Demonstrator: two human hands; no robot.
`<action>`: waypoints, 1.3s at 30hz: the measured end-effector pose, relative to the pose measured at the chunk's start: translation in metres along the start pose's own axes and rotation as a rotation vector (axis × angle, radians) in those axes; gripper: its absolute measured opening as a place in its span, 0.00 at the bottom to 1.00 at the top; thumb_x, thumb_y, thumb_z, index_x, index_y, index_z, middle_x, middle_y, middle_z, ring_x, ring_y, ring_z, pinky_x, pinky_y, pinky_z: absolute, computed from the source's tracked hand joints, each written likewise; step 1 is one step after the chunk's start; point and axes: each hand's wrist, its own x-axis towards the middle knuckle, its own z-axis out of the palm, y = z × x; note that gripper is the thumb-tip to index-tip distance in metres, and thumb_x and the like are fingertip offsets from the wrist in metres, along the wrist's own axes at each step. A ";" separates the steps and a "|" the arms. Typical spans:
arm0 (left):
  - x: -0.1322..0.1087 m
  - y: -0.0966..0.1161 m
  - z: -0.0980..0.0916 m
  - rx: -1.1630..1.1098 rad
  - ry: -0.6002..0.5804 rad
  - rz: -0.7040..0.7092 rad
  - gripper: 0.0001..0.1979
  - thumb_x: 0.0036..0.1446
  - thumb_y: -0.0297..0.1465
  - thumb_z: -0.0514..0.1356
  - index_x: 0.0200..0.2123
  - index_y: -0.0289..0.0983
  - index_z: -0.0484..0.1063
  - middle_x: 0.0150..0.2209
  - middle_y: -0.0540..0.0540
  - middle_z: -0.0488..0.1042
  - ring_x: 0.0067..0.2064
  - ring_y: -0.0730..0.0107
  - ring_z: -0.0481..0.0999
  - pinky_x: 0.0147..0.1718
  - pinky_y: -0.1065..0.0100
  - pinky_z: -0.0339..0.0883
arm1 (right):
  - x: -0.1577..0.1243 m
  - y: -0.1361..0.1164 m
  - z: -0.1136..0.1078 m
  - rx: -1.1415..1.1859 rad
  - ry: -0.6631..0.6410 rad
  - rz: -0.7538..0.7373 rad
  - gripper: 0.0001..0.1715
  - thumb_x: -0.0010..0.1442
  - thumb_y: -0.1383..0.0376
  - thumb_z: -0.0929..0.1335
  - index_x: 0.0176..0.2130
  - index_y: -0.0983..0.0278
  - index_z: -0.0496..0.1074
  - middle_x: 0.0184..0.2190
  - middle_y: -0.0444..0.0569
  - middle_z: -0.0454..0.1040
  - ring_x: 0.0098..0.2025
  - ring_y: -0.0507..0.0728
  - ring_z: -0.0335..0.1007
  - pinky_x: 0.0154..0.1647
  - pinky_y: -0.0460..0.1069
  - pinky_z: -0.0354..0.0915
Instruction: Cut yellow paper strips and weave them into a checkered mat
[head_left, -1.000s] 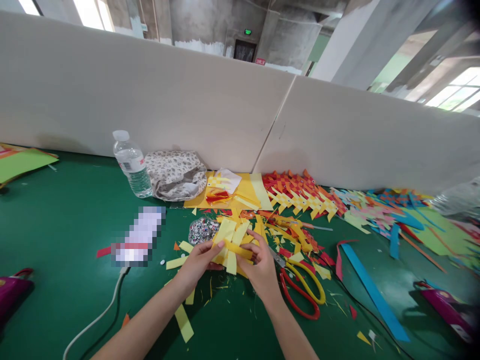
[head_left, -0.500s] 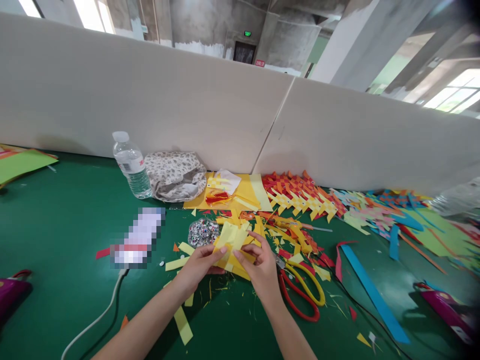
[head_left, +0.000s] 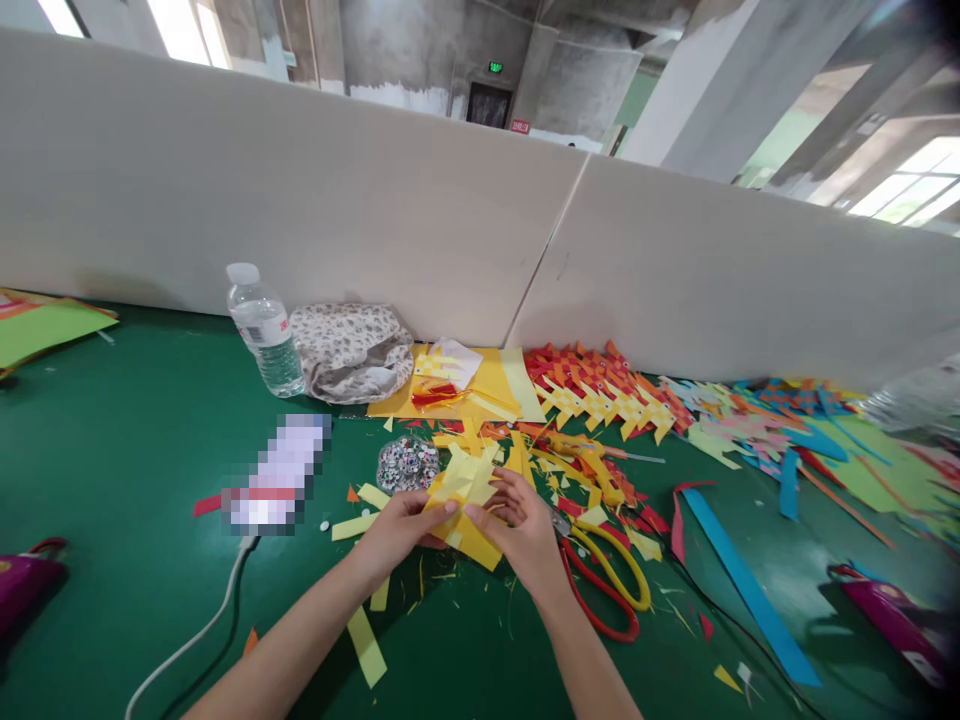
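Both my hands pinch a woven piece of yellow paper strips (head_left: pixel 463 490) just above the green table (head_left: pixel 135 470). My left hand (head_left: pixel 397 530) grips its left side with thumb and fingers closed. My right hand (head_left: pixel 517 525) holds the right side, fingers curled on the strips. Loose yellow and orange strips (head_left: pixel 547 460) lie just beyond the piece. A small heap of googly eyes (head_left: pixel 405 462) sits behind my left hand. Scissors with red and yellow handles (head_left: pixel 607 585) lie right of my right hand.
A water bottle (head_left: pixel 261 330) and a patterned cloth bag (head_left: pixel 349 350) stand by the white partition (head_left: pixel 375 200). Finished woven pieces (head_left: pixel 607 390) and coloured paper scraps (head_left: pixel 787 430) spread to the right. A white cable (head_left: pixel 195 630) runs at the left. A blue strip (head_left: pixel 742 585) lies on the right.
My hands have drawn closer together and turned the yellow woven piece; its strips have been pushed tighter and now sit more bunched between my fingers.
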 end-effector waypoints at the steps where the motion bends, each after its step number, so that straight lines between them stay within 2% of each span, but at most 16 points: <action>1: 0.000 0.000 0.000 0.013 -0.019 -0.013 0.18 0.43 0.42 0.62 0.33 0.35 0.75 0.31 0.45 0.77 0.34 0.63 0.75 0.32 0.66 0.69 | 0.000 -0.001 -0.002 0.020 -0.027 0.017 0.30 0.42 0.63 0.73 0.45 0.63 0.64 0.37 0.51 0.73 0.32 0.56 0.71 0.32 0.49 0.67; 7: -0.006 0.003 0.001 0.092 -0.189 -0.052 0.15 0.45 0.39 0.61 0.31 0.34 0.76 0.31 0.45 0.76 0.34 0.63 0.74 0.34 0.67 0.67 | -0.002 -0.007 -0.004 0.220 -0.180 0.085 0.36 0.43 0.65 0.73 0.51 0.60 0.60 0.35 0.47 0.75 0.35 0.58 0.72 0.34 0.50 0.68; 12: -0.006 0.001 0.002 0.088 -0.186 -0.053 0.13 0.45 0.38 0.61 0.30 0.34 0.75 0.30 0.46 0.75 0.34 0.64 0.73 0.34 0.66 0.67 | -0.004 -0.010 -0.002 0.195 -0.160 0.064 0.34 0.44 0.65 0.72 0.50 0.61 0.61 0.34 0.47 0.75 0.34 0.58 0.72 0.35 0.50 0.68; 15: -0.004 0.001 0.004 0.017 -0.115 -0.046 0.13 0.43 0.34 0.64 0.34 0.35 0.74 0.32 0.46 0.75 0.35 0.66 0.72 0.36 0.67 0.65 | -0.003 -0.009 -0.004 0.143 -0.068 0.033 0.25 0.44 0.64 0.72 0.44 0.63 0.67 0.35 0.48 0.75 0.34 0.58 0.72 0.34 0.50 0.68; 17: -0.002 0.003 0.005 -0.055 -0.033 -0.017 0.18 0.38 0.31 0.66 0.37 0.36 0.72 0.33 0.46 0.74 0.36 0.67 0.72 0.36 0.69 0.64 | -0.002 -0.007 -0.006 0.147 0.043 0.017 0.22 0.43 0.64 0.72 0.40 0.64 0.68 0.34 0.48 0.75 0.34 0.58 0.72 0.34 0.50 0.68; 19: -0.002 0.005 0.005 -0.097 0.053 0.032 0.18 0.37 0.30 0.67 0.36 0.37 0.71 0.32 0.48 0.73 0.33 0.71 0.71 0.32 0.72 0.64 | 0.000 -0.004 -0.007 0.180 0.184 -0.007 0.21 0.43 0.63 0.72 0.39 0.64 0.68 0.32 0.48 0.75 0.33 0.58 0.72 0.33 0.50 0.68; 21: -0.001 0.006 0.004 -0.110 0.098 0.061 0.10 0.42 0.34 0.64 0.29 0.36 0.71 0.25 0.51 0.70 0.25 0.76 0.68 0.23 0.76 0.62 | 0.000 0.000 -0.009 0.204 0.323 -0.055 0.21 0.43 0.63 0.72 0.39 0.63 0.67 0.32 0.47 0.74 0.32 0.57 0.71 0.32 0.49 0.68; 22: -0.001 0.006 0.002 -0.118 0.077 0.035 0.10 0.45 0.37 0.61 0.25 0.35 0.70 0.21 0.52 0.68 0.21 0.78 0.65 0.19 0.78 0.59 | 0.000 0.001 -0.009 0.199 0.371 -0.083 0.21 0.43 0.64 0.72 0.39 0.63 0.67 0.31 0.47 0.74 0.32 0.56 0.71 0.32 0.49 0.68; 24: 0.000 0.005 0.000 -0.154 -0.078 -0.098 0.21 0.50 0.45 0.53 0.21 0.33 0.70 0.16 0.51 0.65 0.16 0.79 0.63 0.15 0.78 0.55 | -0.003 0.001 -0.009 0.144 0.406 -0.149 0.17 0.44 0.65 0.72 0.36 0.63 0.68 0.30 0.46 0.74 0.31 0.56 0.71 0.31 0.48 0.68; 25: 0.000 0.004 -0.001 -0.181 -0.185 -0.182 0.26 0.51 0.48 0.48 0.21 0.31 0.71 0.16 0.49 0.67 0.17 0.77 0.65 0.15 0.77 0.56 | -0.004 0.000 -0.009 0.106 0.387 -0.196 0.14 0.44 0.67 0.72 0.34 0.63 0.68 0.29 0.46 0.73 0.31 0.55 0.71 0.31 0.48 0.67; 27: 0.000 0.004 -0.002 -0.253 -0.340 -0.321 0.33 0.50 0.53 0.43 0.26 0.29 0.73 0.21 0.42 0.72 0.20 0.70 0.71 0.16 0.74 0.61 | -0.008 -0.005 -0.007 0.038 0.249 -0.324 0.08 0.46 0.70 0.71 0.30 0.62 0.70 0.28 0.46 0.73 0.31 0.56 0.70 0.32 0.49 0.67; 29: 0.001 0.004 -0.004 -0.348 -0.374 -0.375 0.35 0.49 0.54 0.43 0.30 0.28 0.73 0.27 0.38 0.75 0.25 0.64 0.74 0.20 0.70 0.66 | -0.012 -0.011 -0.005 -0.003 0.020 -0.454 0.09 0.47 0.75 0.69 0.28 0.61 0.71 0.28 0.46 0.74 0.33 0.56 0.70 0.34 0.50 0.67; 31: 0.001 0.004 -0.007 -0.429 -0.323 -0.376 0.30 0.49 0.52 0.48 0.34 0.30 0.72 0.29 0.39 0.76 0.28 0.64 0.75 0.24 0.68 0.68 | -0.014 -0.015 -0.004 -0.033 -0.172 -0.517 0.14 0.48 0.78 0.66 0.29 0.60 0.72 0.29 0.46 0.76 0.34 0.56 0.70 0.36 0.51 0.66; 33: 0.001 0.003 -0.010 -0.460 -0.215 -0.353 0.20 0.50 0.44 0.55 0.35 0.33 0.72 0.29 0.44 0.76 0.28 0.67 0.75 0.26 0.69 0.69 | -0.014 -0.017 -0.003 -0.064 -0.272 -0.538 0.17 0.47 0.80 0.65 0.30 0.59 0.73 0.29 0.46 0.77 0.35 0.56 0.70 0.36 0.51 0.66; 36: 0.001 0.003 -0.014 -0.442 -0.093 -0.304 0.07 0.45 0.30 0.62 0.30 0.33 0.72 0.25 0.49 0.75 0.25 0.73 0.74 0.24 0.75 0.68 | -0.014 -0.015 -0.002 -0.130 -0.353 -0.570 0.17 0.48 0.79 0.64 0.29 0.59 0.74 0.29 0.45 0.77 0.37 0.56 0.70 0.39 0.52 0.66; 39: 0.001 0.002 -0.014 -0.435 -0.118 -0.225 0.08 0.42 0.24 0.63 0.31 0.32 0.73 0.26 0.47 0.76 0.26 0.72 0.74 0.26 0.74 0.68 | -0.013 -0.014 -0.002 -0.215 -0.378 -0.602 0.15 0.49 0.77 0.65 0.28 0.58 0.73 0.30 0.44 0.78 0.39 0.56 0.69 0.46 0.54 0.62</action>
